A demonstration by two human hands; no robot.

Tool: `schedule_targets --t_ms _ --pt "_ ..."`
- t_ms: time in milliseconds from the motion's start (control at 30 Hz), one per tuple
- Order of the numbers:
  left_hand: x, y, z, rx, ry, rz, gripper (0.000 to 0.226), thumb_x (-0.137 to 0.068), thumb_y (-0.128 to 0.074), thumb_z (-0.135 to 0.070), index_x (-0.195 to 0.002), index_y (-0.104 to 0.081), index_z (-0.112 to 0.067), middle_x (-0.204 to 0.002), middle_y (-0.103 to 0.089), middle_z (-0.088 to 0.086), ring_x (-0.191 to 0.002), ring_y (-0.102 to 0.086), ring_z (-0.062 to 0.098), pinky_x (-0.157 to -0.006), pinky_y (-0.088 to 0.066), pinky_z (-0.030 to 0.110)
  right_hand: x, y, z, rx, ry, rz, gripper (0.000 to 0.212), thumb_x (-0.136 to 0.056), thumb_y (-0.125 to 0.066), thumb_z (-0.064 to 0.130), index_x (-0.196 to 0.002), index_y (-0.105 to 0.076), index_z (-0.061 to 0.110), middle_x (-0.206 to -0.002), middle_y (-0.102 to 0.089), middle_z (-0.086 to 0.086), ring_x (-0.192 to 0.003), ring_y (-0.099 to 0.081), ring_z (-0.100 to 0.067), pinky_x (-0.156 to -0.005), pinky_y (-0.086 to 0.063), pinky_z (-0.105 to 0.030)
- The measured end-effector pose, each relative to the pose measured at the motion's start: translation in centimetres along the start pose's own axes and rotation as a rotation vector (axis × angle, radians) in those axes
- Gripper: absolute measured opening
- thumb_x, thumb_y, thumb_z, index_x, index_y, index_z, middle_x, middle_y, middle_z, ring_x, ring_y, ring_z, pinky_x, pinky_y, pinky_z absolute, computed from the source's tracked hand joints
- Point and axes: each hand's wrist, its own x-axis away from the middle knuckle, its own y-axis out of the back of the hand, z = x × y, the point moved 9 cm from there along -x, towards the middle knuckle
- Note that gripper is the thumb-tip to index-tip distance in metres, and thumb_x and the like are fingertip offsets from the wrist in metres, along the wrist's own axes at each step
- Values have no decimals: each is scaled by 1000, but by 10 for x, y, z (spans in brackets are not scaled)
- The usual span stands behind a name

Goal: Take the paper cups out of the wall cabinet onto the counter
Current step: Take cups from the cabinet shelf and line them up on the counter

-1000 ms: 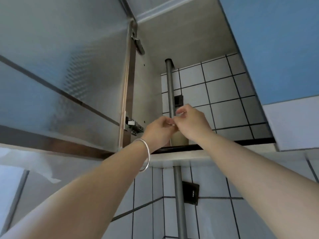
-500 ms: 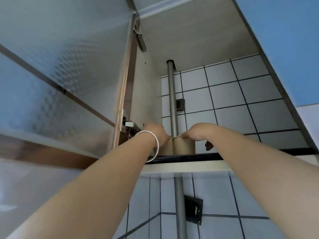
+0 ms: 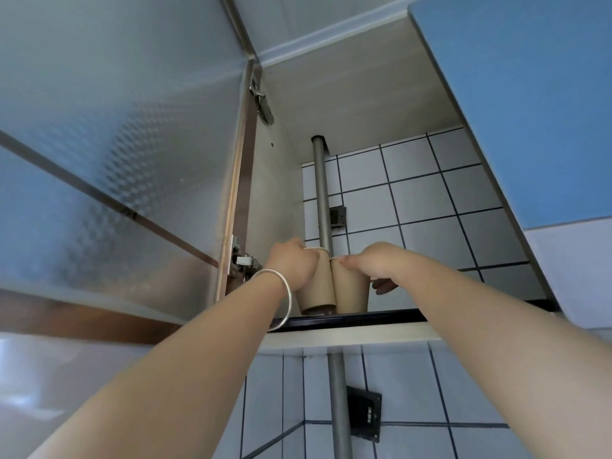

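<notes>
Two brown paper cups stand side by side at the front edge of the open wall cabinet's shelf (image 3: 381,317). My left hand (image 3: 293,265), with a silver bangle on its wrist, grips the left cup (image 3: 316,293) from its left side near the rim. My right hand (image 3: 374,263) grips the right cup (image 3: 351,293) from above and from the right, fingers curled over its rim. The left cup is tilted, its base lifted slightly toward me. The counter is out of view.
The frosted cabinet door (image 3: 116,160) stands open on the left, hinges (image 3: 243,260) close to my left wrist. A blue closed door (image 3: 530,104) flanks the right. A grey vertical pipe (image 3: 323,200) runs through the cabinet just behind the cups, against white tiles.
Both hands dropped from in front of the pipe onto the cups and closed round them. The cups have come forward to the shelf's edge, and the left cup tilts.
</notes>
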Motion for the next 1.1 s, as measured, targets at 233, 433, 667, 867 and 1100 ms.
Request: schedule_targets --t_ms 233,433,667,867,1100 --pt "48 50 -28 436 25 -175 45 -84 -57 -43 -115 -47 -13 -117 -57 11 -99 -58 27 -77 -49 34 52 53 18 -422 167 -158 62 -80 -57 58 -125 -50 16 -121 -57 -5 -106 -58 -25 -77 -51 -36" --pt "122 40 -37 788 162 -138 64 -73 -72 -42 -122 -34 -25 -103 -56 2 -95 -62 27 -80 -56 42 128 55 -4 -706 169 -196 53 -81 -56 58 -116 -46 20 -118 -58 -4 -101 -58 -23 -84 -51 -39" --pt "223 11 -10 835 367 -55 84 -58 -77 -48 -129 -40 -22 -115 -61 5 -98 -64 26 -74 -59 50 207 -1 -46 -962 54 -72 58 -78 -70 40 -126 -40 27 -102 -56 5 -77 -53 -5 -34 -44 -15" --pt "316 23 27 828 484 -66 91 -43 -74 -50 -125 -47 -23 -116 -65 8 -96 -67 22 -68 -59 37 276 -57 -55 -1004 -30 46 53 -76 -72 40 -117 -43 26 -98 -56 6 -79 -55 -6 -59 -46 -24" --pt "436 53 82 801 662 -108 72 -63 -75 -41 -125 -45 -22 -115 -63 9 -91 -64 21 -68 -59 40 383 -138 -64 -1087 -179 240 51 -77 -70 44 -115 -41 25 -97 -54 3 -81 -53 -11 -66 -47 -28"
